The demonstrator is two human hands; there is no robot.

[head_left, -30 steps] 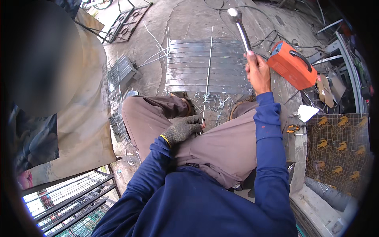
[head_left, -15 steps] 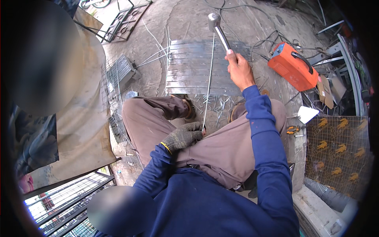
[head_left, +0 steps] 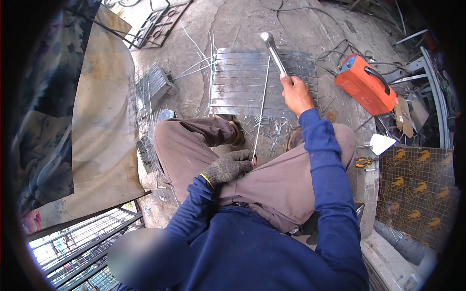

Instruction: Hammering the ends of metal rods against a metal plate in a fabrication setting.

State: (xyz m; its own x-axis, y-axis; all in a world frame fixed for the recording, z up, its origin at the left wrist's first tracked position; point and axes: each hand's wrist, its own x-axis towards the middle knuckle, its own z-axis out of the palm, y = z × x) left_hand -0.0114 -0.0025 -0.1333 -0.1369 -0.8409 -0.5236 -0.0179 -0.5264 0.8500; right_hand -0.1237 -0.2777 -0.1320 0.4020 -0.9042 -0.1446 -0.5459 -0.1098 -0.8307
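Note:
My right hand [head_left: 297,94], bare, is closed round the handle of a metal hammer [head_left: 276,57]. The hammer's head is over the far edge of a slatted steel sheet [head_left: 235,82] on the ground, by the far end of a thin metal rod [head_left: 263,99]. Whether the head touches the rod, I cannot tell. My left hand [head_left: 228,167], in a dark knit glove, rests against my lap with its fingers closed on the rod's near end. The rod runs from there up across the sheet.
Short cut metal pieces [head_left: 272,128] litter the ground between my feet. An orange welding machine [head_left: 366,83] with cables stands at right, near orange-handled pliers [head_left: 362,162] and a patterned board [head_left: 417,194]. Long thin rods [head_left: 196,68] and a grey metal block [head_left: 154,87] lie at left.
The hammer has come down toward the sheet, and my right hand has dropped slightly with it. My left hand keeps its hold on the rod. The whole view has shifted a little.

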